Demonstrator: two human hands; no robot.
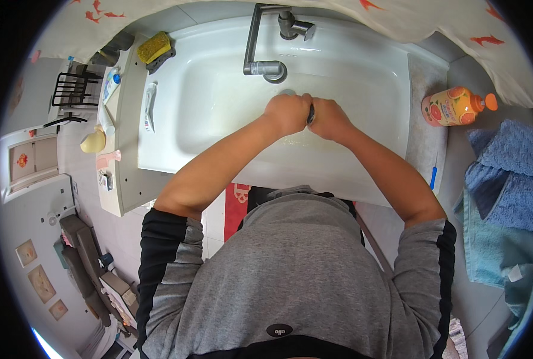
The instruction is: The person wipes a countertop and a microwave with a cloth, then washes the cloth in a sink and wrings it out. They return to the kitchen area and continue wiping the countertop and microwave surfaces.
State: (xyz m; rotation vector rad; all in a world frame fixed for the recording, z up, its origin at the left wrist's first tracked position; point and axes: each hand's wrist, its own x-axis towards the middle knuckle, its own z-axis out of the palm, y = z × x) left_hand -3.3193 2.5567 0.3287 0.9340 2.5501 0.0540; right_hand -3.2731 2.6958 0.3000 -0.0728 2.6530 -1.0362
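Note:
Over the white washbasin (230,157), my left hand (289,114) and my right hand (329,117) meet, knuckles up and fingers curled. A small dark item (311,115) shows between them; both hands close on it, and what it is cannot be told. Just beyond the hands, the drain (287,92) is partly covered by my left hand. The grey swivel faucet (266,68) hangs above the basin with its outlet end beyond my hands. Small drops or suds lie on the basin's near slope.
A yellow sponge (153,47) sits on a dark one at the basin's far left corner, with a toothpaste tube (149,107) nearer. Tubes and bottles line the left shelf (122,179). On the right stand an orange pump bottle (455,107) and hanging blue towels (513,175). A patterned curtain (410,18) hangs beyond.

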